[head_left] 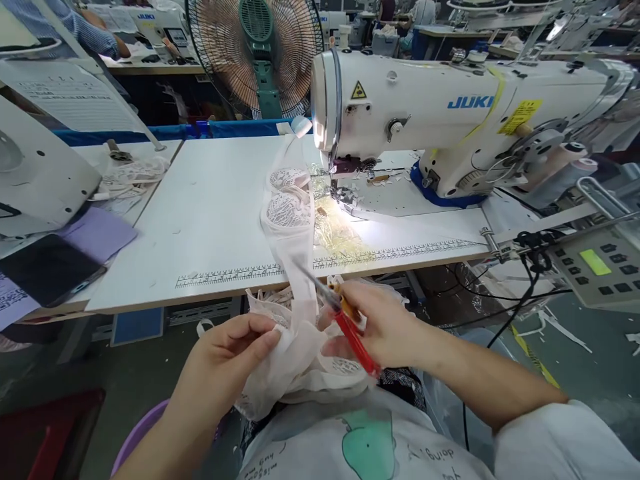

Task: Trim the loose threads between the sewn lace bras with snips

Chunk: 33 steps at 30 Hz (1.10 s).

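A pale lace bra lies partly on the sewing table and hangs over its front edge into my lap. My left hand is closed, pinching a bit of the pale sheer fabric between thumb and fingers. Beside it, my right hand is wrapped round red-handled scissors, whose metal blades point up and left across the fabric strip. An orange-brown piece shows at the same fingers; I cannot tell if it belongs to the scissors. More lace fabric bunches beneath both hands.
A white JUKI sewing machine stands at the right, with yellowish scraps by its needle. A green fan is behind the table. At left lies a black phone. A control box sits at right; a purple tub is below.
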Available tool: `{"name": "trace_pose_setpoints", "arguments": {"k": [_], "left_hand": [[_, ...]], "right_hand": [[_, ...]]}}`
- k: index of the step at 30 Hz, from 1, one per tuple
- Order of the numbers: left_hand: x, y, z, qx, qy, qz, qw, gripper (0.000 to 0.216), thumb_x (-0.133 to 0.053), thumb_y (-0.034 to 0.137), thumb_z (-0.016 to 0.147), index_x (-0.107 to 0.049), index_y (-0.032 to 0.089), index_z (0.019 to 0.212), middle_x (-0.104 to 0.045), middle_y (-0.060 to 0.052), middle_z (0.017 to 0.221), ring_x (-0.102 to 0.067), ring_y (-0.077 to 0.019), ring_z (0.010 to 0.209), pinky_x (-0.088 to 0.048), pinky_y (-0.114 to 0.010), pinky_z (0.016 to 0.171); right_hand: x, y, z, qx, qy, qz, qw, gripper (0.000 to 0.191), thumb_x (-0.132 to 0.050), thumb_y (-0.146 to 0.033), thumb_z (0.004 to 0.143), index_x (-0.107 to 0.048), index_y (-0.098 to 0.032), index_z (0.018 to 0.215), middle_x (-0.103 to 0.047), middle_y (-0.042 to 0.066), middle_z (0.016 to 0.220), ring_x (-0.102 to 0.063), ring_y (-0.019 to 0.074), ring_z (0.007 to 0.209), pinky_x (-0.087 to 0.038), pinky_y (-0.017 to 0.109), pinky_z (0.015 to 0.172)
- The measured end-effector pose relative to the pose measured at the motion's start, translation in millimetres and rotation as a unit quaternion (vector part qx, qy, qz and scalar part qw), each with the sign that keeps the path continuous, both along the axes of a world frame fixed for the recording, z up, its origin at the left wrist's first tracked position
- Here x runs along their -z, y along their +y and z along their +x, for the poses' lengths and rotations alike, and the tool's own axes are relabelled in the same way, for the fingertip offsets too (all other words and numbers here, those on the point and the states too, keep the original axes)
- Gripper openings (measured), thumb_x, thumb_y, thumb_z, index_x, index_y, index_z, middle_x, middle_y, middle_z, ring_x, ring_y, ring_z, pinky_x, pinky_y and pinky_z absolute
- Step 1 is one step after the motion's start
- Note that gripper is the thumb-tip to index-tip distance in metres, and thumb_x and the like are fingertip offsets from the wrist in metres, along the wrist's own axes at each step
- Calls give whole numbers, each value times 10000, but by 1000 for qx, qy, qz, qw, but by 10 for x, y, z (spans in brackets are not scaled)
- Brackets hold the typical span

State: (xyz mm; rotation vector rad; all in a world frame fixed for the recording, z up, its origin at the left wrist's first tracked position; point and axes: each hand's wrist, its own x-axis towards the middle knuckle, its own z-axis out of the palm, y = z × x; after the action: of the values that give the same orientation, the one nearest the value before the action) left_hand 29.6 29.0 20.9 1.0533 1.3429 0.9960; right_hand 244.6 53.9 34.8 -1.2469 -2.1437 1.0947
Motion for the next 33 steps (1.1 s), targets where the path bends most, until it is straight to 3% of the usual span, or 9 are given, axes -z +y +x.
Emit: {"name": "trace_pose_setpoints", "arguments": {"k": [4,11,13,16,19,23,27,30,33], "left_hand": [[-156,-72,206,-19,14,23,999,191,-727,279,660,-639,235,823,-628,33,601,-557,-121,555,-447,-176,501],[-90,-56,277,82,84,53,992,178,-641,316,735,-522,235,839,-646,24,653,-625,-150,627,-500,-208,554],[-11,-25,203,124,166,101,973,113,-578,314,770,-541,241,848,-657,9,718,-630,-159,667,-490,-202,527],[113,27,20,209,318,193,905,113,-510,318,807,-592,266,864,-682,1,791,-636,-183,715,-491,-223,536],[177,48,-152,213,427,230,848,201,-454,372,829,-620,263,857,-698,-16,793,-641,-218,736,-493,-266,576],[109,20,-208,208,451,179,849,234,-426,380,850,-626,260,829,-696,-4,800,-641,-199,744,-471,-247,578],[-12,28,-123,254,444,218,831,196,-431,302,862,-610,241,809,-687,11,787,-630,-175,738,-461,-254,614],[-78,60,-21,290,444,290,797,236,-378,255,889,-599,225,810,-666,7,748,-607,-170,687,-444,-278,597],[-121,85,71,321,427,330,779,270,-339,257,905,-586,227,801,-638,18,693,-581,-157,615,-412,-271,530]], "right_hand": [[-59,21,-97,22,152,-1,988,208,-666,-257,699,-528,-181,835,-581,16,799,-498,124,675,-428,240,606],[55,39,-168,1,113,-37,993,256,-620,-120,627,-377,-196,654,-489,-49,658,-416,81,568,-327,183,478],[70,35,-96,5,107,6,994,259,-600,-104,612,-361,-198,644,-488,-45,653,-417,84,570,-321,183,478],[77,27,88,41,108,84,990,183,-536,-98,633,-384,-196,652,-496,-25,662,-424,96,576,-341,201,506],[102,12,304,90,94,99,986,121,-503,-125,669,-406,-195,681,-520,-2,686,-449,117,586,-363,230,526],[180,-6,513,138,39,86,986,122,-528,-145,686,-418,-196,703,-574,23,740,-499,144,618,-382,254,542],[203,3,514,161,-18,166,973,93,-553,-144,707,-483,-190,748,-597,31,753,-542,166,663,-410,267,570],[153,5,342,82,25,209,974,147,-563,-133,710,-523,-189,840,-628,77,975,-589,199,876,-460,285,676],[103,11,127,-39,40,165,985,176,-569,-81,646,-486,-197,749,-628,45,850,-598,183,820,-464,261,640]]}}
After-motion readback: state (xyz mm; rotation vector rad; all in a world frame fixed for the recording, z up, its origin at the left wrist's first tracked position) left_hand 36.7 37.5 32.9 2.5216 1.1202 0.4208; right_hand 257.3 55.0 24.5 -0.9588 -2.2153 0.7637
